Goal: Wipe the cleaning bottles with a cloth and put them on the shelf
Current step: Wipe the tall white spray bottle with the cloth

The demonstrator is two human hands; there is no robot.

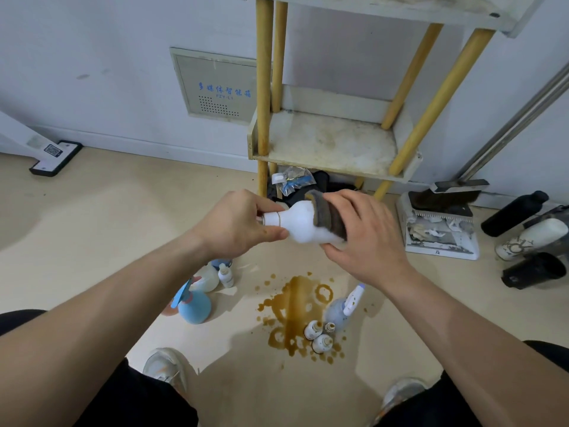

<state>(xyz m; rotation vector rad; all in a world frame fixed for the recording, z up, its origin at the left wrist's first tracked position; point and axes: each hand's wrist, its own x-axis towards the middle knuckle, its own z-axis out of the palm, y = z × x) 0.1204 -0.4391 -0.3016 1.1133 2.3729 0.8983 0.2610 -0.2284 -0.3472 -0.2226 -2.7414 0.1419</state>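
A white bottle (300,221) lies sideways in mid-air in front of the shelf (326,143). My left hand (237,223) pinches its capped neck. My right hand (366,229) wraps a grey cloth (328,215) round the bottle's body and grips it. On the floor below stand a blue spray bottle (195,305), a pale round bottle (209,277) and a small white bottle (225,275) at the left. A clear spray bottle (343,308) and three small bottles (320,335) stand at a brown spill (292,315).
The shelf's stained middle board is bare; bags (292,180) lie under it. A dustpan with a brush (440,223) sits to the right, then black and white bottles (523,232). A flat mop head (55,157) rests at the left wall. My shoes (164,369) are below.
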